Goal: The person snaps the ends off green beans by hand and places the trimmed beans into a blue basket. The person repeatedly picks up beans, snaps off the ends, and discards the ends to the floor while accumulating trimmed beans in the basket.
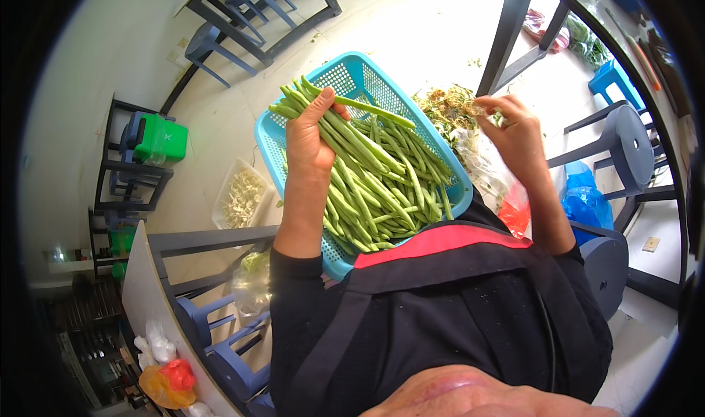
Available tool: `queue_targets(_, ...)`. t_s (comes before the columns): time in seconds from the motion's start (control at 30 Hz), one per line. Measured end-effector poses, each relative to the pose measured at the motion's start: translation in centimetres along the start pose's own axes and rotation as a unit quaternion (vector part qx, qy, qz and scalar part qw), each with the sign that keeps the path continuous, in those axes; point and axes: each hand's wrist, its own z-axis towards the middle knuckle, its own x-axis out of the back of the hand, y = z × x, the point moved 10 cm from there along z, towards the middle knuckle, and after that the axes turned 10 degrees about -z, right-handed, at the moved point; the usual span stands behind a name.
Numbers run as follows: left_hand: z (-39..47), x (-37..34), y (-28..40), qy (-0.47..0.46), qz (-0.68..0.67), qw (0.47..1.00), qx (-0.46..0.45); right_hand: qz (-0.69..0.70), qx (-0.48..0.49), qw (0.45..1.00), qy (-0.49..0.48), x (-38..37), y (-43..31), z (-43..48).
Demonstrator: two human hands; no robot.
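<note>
My left hand is closed around a bundle of long green beans, held over the left part of a blue perforated plastic basket. More green beans lie heaped in this basket, which rests tilted in front of the black and red apron. Off the basket's right side is my right hand, raised above a pile of plant scraps and a clear plastic bag. Its thumb and forefinger are close together; whether something small is between them cannot be told.
A white basket of pale trimmed vegetables stands on the floor at left. Blue stools and dark table frames stand on both sides. A blue plastic bag lies at right, and a green bin is at far left.
</note>
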Motion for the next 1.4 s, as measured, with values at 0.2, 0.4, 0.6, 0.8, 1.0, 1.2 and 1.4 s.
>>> queue_targets(0.2,-0.5,-0.2,-0.7,0.028,0.013,0.999,0.011,0.122,0.104,0.987,-0.012,-3.2,-6.4,-0.9)
queue_targets(0.4,-0.5,0.1,-1.1,0.045,0.013,0.999,0.009,0.081,0.157,0.984,-0.008,-3.2,-8.3,-0.9)
queue_targets(0.6,-0.3,-1.1,-3.6,-0.008,0.035,0.998,0.058,0.145,0.163,0.966,-0.142,-4.5,-9.4,-2.3)
queue_targets(0.8,-4.9,-7.3,-5.9,-0.285,0.033,0.929,0.234,0.469,-0.23,0.82,-0.234,-6.7,-1.8,0.5)
queue_targets(1.0,-6.1,-10.1,-7.1,-0.246,0.224,0.935,0.126,0.673,-0.305,0.656,-0.155,-9.0,-0.4,1.0)
queue_targets(1.2,-8.1,-12.4,-6.7,-0.214,0.444,0.858,-0.142,0.68,-0.315,0.657,-0.079,-10.0,-0.3,0.5)
queue_targets(1.4,-6.3,-9.9,-8.0,-0.177,0.316,0.931,0.038,0.728,-0.321,0.604,-0.037,-9.9,1.2,1.0)
